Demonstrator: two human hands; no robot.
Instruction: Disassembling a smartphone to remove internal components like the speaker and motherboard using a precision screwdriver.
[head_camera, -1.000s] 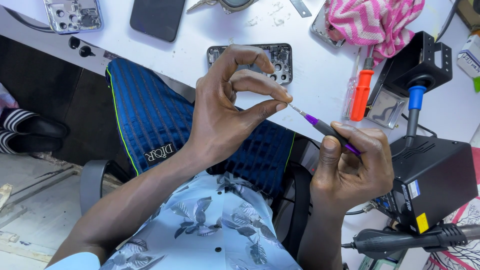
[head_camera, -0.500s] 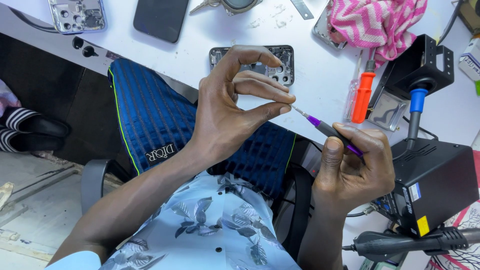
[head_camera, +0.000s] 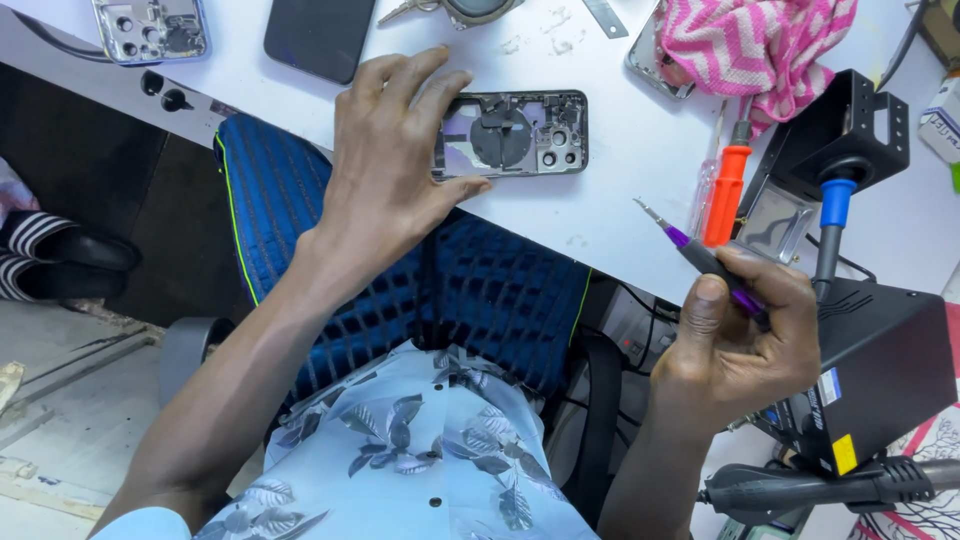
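Left hand (head_camera: 385, 175) is lying on the opened phone frame (head_camera: 515, 135), fingers spread. Right hand (head_camera: 735, 335) is gripping a purple screwdriver (head_camera: 700, 258), fingers closed.

phone frame (head_camera: 515, 133): dark metal, matt
screwdriver (head_camera: 705, 262): metal tip, glossy purple plastic
counter (head_camera: 610, 210): smooth white, scuffed
cloth (head_camera: 755, 45): pink knit

White worktable (head_camera: 600, 190), opened phone frame (head_camera: 520, 135), dark phone (head_camera: 318, 35), orange-handled screwdriver (head_camera: 727, 195), pink cloth (head_camera: 750, 45)
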